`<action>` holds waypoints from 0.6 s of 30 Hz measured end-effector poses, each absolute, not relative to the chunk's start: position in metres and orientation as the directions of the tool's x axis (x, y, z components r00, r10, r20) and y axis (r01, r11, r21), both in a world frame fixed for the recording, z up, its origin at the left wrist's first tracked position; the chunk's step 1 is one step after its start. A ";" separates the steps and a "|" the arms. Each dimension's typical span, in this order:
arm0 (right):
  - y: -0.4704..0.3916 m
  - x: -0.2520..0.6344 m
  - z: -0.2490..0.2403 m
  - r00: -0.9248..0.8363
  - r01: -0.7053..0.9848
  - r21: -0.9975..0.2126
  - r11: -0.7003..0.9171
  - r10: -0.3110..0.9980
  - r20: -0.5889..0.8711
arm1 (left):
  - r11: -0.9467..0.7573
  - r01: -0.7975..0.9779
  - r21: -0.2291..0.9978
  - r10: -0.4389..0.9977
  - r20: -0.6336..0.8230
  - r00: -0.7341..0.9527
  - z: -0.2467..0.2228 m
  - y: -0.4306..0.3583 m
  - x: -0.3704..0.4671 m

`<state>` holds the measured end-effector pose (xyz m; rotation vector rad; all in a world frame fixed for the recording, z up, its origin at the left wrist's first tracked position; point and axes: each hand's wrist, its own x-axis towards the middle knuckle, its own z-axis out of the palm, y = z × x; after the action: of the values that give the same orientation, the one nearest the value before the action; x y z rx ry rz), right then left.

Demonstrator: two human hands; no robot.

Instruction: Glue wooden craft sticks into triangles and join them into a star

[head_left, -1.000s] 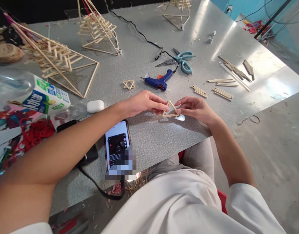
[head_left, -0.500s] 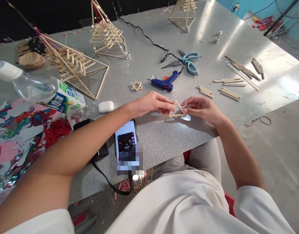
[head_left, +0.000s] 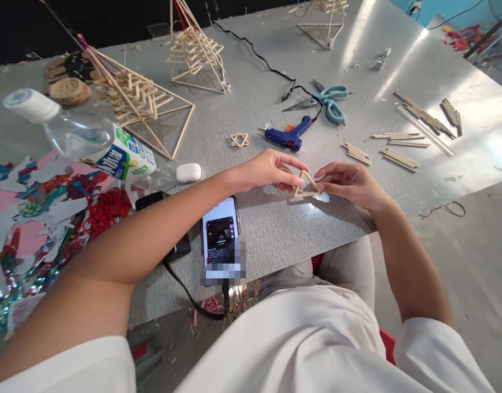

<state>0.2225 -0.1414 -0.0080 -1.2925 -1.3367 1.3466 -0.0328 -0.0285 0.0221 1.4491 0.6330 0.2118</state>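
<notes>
My hands [head_left: 275, 172] [head_left: 345, 184] pinch the wooden triangle [head_left: 303, 194] near the table's [head_left: 275, 234] near edge; open surface lies left; its sticks look pale, slim.

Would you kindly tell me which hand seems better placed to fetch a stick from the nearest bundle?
Probably the right: the right hand is close to that stick bundle, the left hand farther off. Both hold the small wooden triangle, so the left could steady it.

a plain white t-shirt [head_left: 308, 338] with 2 short, loose sleeves, creased across the front; grey trousers [head_left: 349, 267].
</notes>
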 end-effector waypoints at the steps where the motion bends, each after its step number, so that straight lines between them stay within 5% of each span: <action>1: -0.142 0.222 -0.007 -0.138 0.114 -0.989 -0.098 0.984 -0.113 | 0.122 0.240 0.963 0.499 -0.269 0.824 0.022 -0.028 -0.033; 18: -0.142 0.223 -0.006 -0.121 0.125 -0.987 -0.100 0.986 -0.115 | 0.041 0.233 0.972 0.468 -0.225 0.855 0.015 -0.023 -0.035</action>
<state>0.2230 -0.1424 -0.0064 -1.3155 -1.3396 1.3273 -0.0352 -0.0234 0.0148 1.5456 0.5740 0.1958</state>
